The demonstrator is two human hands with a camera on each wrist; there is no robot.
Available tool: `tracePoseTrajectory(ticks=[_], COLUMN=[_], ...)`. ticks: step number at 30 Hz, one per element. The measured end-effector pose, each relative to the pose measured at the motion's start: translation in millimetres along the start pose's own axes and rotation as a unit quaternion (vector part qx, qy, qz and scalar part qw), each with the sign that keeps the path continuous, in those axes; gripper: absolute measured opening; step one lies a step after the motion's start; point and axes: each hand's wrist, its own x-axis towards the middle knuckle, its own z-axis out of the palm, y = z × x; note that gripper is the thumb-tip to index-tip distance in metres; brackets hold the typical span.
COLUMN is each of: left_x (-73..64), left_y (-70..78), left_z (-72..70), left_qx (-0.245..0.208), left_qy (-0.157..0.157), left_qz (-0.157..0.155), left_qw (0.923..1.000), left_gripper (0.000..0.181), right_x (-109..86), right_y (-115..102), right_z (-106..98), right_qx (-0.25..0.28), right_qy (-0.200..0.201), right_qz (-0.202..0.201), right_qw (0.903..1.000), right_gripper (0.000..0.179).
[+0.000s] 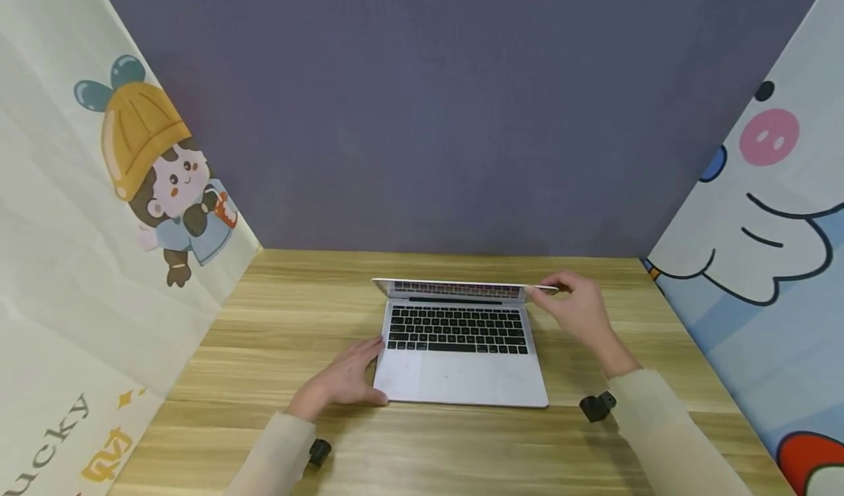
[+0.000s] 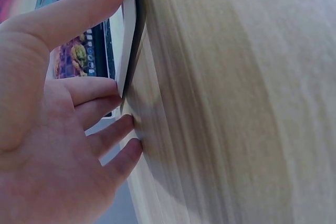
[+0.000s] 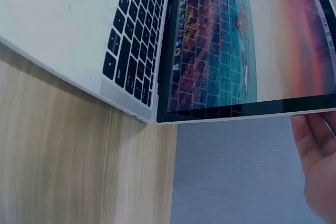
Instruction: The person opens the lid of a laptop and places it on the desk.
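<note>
A silver laptop (image 1: pixel 455 379) with black keys sits on the wooden table, its screen (image 1: pixel 455 289) raised and seen nearly edge-on in the head view. The right wrist view shows the lit screen (image 3: pixel 220 40) with a colourful picture, standing at an angle over the keyboard (image 3: pixel 134 35). My right hand (image 1: pixel 576 309) pinches the screen's upper right corner between thumb and fingers. At the base's left side rests my left hand (image 1: pixel 346 375), fingers along the side edge and thumb by the front corner. In the left wrist view its fingers (image 2: pixel 97 95) are nearly straight against the edge.
The wooden table (image 1: pixel 264 364) meets a dark grey-blue panel (image 1: pixel 448 115) behind the laptop. Cartoon-printed panels stand at the left (image 1: pixel 53 225) and right (image 1: pixel 778 283). Small black devices (image 1: pixel 598 406) sit at both wrists.
</note>
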Motion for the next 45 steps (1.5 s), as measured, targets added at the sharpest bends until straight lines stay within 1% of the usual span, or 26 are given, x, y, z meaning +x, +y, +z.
tracePoseTrajectory(ticks=[8, 13, 28, 34, 38, 45], left_x=[0.3, 0.5, 1.0, 0.5, -0.2, -2.0], left_y=[1.0, 1.4, 3.6, 4.7, 5.4, 5.9], left_z=[-2.6, -3.8, -0.4, -1.6, -2.8, -3.6], left_qx=[0.003, 0.001, 0.002, 0.002, 0.0, 0.004], left_qy=[0.0, 0.002, -0.001, -0.002, -0.003, -0.003], left_qz=[-0.005, -0.003, -0.002, -0.004, -0.005, -0.003], left_qw=[1.0, 1.0, 1.0, 1.0, 1.0, 1.0], left_gripper=[0.104, 0.104, 0.105, 0.105, 0.105, 0.105], right_x=[5.6, 7.2, 13.8, 16.4, 18.3, 21.6], right_y=[-0.3, -0.9, -1.4, -0.9, -0.7, 0.3], right_z=[1.1, 1.2, -2.1, -0.7, 0.9, 4.1], right_qx=[-0.003, -0.001, 0.012, 0.016, 0.016, 0.015], right_qy=[0.006, 0.009, 0.005, 0.003, 0.004, 0.014], right_qz=[-0.002, -0.004, 0.043, 0.051, 0.052, 0.041], right_qw=[1.0, 1.0, 0.999, 0.9986, 0.9985, 0.9989], right_gripper=[0.028, 0.027, 0.038, 0.042, 0.043, 0.043])
